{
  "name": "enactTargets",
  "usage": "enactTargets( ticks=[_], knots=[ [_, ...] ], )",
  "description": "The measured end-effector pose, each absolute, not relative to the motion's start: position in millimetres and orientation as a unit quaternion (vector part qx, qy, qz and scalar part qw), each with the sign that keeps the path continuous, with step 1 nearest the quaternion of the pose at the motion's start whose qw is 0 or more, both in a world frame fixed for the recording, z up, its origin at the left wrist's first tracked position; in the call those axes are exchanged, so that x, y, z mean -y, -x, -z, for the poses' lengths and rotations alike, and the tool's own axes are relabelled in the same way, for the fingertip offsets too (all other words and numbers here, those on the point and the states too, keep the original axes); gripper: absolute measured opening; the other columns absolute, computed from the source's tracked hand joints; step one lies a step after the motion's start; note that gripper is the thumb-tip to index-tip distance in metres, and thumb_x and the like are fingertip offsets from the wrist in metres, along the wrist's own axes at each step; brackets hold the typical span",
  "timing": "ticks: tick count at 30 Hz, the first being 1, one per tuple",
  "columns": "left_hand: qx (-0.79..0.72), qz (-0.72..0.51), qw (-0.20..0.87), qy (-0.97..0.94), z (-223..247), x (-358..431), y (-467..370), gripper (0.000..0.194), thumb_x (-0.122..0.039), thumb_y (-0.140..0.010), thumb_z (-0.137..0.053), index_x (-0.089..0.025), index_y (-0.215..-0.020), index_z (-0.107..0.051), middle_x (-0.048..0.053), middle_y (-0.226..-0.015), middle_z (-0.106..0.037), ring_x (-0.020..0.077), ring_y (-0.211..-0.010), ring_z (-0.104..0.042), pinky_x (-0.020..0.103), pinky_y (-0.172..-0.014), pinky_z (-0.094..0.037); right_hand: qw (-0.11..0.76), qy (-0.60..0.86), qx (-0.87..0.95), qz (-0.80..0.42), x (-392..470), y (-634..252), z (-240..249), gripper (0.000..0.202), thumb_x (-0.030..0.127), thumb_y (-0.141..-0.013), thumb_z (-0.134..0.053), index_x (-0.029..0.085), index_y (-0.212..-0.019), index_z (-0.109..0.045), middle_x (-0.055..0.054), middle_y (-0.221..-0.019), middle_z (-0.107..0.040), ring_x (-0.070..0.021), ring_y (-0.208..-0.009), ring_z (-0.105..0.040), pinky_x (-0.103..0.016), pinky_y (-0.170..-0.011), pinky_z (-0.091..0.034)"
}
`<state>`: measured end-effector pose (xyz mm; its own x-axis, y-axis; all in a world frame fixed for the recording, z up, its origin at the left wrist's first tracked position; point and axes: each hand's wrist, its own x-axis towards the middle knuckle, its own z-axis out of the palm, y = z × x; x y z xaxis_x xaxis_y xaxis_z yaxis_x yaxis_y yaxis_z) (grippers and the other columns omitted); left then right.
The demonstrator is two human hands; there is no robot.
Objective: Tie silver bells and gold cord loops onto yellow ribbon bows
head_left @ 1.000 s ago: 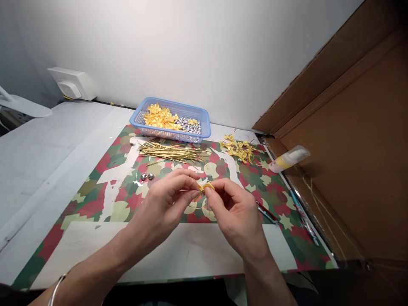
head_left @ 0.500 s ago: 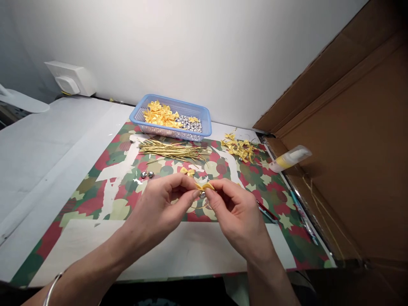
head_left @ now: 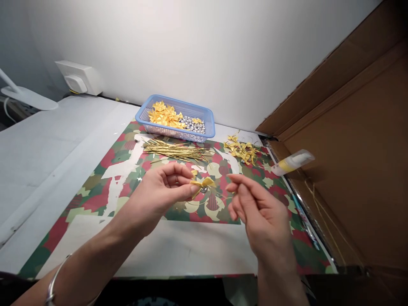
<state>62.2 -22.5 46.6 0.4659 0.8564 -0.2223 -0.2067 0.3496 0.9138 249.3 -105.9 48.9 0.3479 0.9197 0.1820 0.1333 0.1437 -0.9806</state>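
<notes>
My left hand (head_left: 164, 187) pinches a yellow ribbon bow (head_left: 205, 182) between thumb and fingertips, at the middle of the patterned sheet. Just below the bow hangs a small silver bell (head_left: 204, 190), with thin gold wire trailing from it. To the right, my right hand (head_left: 258, 208) is off the bow, its fingers loosely curled and apart. A wire end stretches toward those fingers, but no grip on it shows. Behind the left fingertips, another yellow bow (head_left: 194, 173) lies partly hidden on the sheet.
A blue basket (head_left: 208, 135) holds yellow bows and silver bells. Before it lies a bundle of gold wire ties (head_left: 174, 150). Finished-looking bows with wires (head_left: 242, 151) are piled right of it. A clear bottle (head_left: 291, 162) leans near the cardboard wall (head_left: 350, 148).
My right hand has let go of the bow and moved right. The left hand still holds the bow, now more fully visible. The whole view has shifted slightly.
</notes>
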Motion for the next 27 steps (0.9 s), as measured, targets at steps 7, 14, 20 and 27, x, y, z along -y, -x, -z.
enactTargets(
  ticks=[7, 14, 20, 27],
  knots=[
    [-0.355, -0.339, 0.777, -0.394, -43.6, 21.3, -60.4, 0.026, -0.021, -0.074, -0.091, -0.017, -0.084, -0.067, -0.004, -0.069, -0.068, 0.0084, -0.066, -0.065, 0.018, -0.064, -0.053, 0.79, 0.494, 0.282, -0.226, 125.8, -274.3, -56.5, 0.018, 0.017, -0.099, -0.062, 0.022, -0.103, -0.079, 0.004, -0.08, -0.063, 0.0004, -0.043, -0.033, -0.023, -0.08, -0.063],
    [-0.397, -0.299, 0.718, -0.487, -46.4, 27.4, -63.0, 0.021, -0.025, -0.078, -0.088, -0.019, -0.089, -0.072, -0.001, -0.076, -0.073, 0.0126, -0.073, -0.068, 0.022, -0.066, -0.051, 0.455, 0.582, 0.673, -0.049, 126.3, -264.1, -96.3, 0.015, 0.015, -0.092, -0.071, 0.022, -0.105, -0.076, 0.0, -0.087, -0.069, -0.0124, -0.069, -0.063, -0.023, -0.059, -0.051],
    [-0.361, -0.274, 0.767, -0.454, -46.4, 26.7, -59.1, 0.025, -0.028, -0.074, -0.091, -0.02, -0.087, -0.071, -0.002, -0.072, -0.073, 0.012, -0.069, -0.066, 0.021, -0.064, -0.052, 0.334, 0.558, 0.76, 0.001, 112.0, -250.6, -67.0, 0.011, 0.006, -0.094, -0.063, 0.012, -0.098, -0.071, -0.005, -0.085, -0.064, -0.0157, -0.072, -0.06, -0.028, -0.062, -0.05],
    [-0.363, -0.29, 0.722, -0.513, -48.7, 30.7, -61.9, 0.019, -0.032, -0.079, -0.087, -0.02, -0.085, -0.073, -0.001, -0.077, -0.07, 0.0146, -0.075, -0.065, 0.023, -0.067, -0.05, 0.306, 0.561, 0.765, 0.076, 117.1, -251.4, -69.4, 0.017, 0.003, -0.096, -0.056, 0.012, -0.099, -0.07, -0.006, -0.084, -0.061, -0.0141, -0.068, -0.056, -0.026, -0.06, -0.047]
  ],
)
